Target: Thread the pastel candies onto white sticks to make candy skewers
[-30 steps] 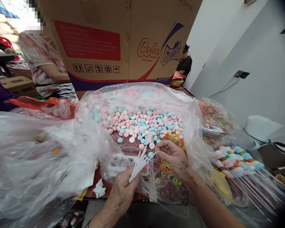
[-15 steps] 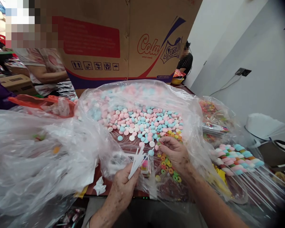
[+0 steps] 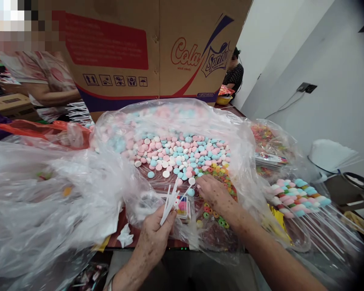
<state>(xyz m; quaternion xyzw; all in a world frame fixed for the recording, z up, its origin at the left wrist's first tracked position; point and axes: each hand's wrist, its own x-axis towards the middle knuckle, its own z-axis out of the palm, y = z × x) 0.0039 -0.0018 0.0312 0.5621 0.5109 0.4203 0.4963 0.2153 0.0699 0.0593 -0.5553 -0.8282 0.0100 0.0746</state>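
My left hand [image 3: 157, 228] is closed round a bundle of white sticks [image 3: 169, 205] that fan upward; a blue candy [image 3: 191, 192] sits on the tip of one stick. Just right of it, my right hand [image 3: 214, 193] is over the near edge of the candies, its fingers bent downward; whatever its fingertips grip is too small to make out. Pink, white and blue round candies [image 3: 178, 155] lie heaped on clear plastic. Ring-shaped gummies [image 3: 221, 173] lie beside and beyond my right hand. A stack of printed cards [image 3: 183, 208] is partly behind my left hand.
A large cardboard box [image 3: 115, 48] stands behind the heap. Finished candy skewers [image 3: 300, 198] lie at the right, near a bag of gummies [image 3: 262, 135]. Crumpled plastic [image 3: 48, 194] covers the left side. Two people are farther back, a patterned sleeve [image 3: 36, 68] at the left.
My right hand has shifted slightly left and its fingers now point down at the candies. My left hand still holds the sticks, which are more upright. The whole view has shifted a little.
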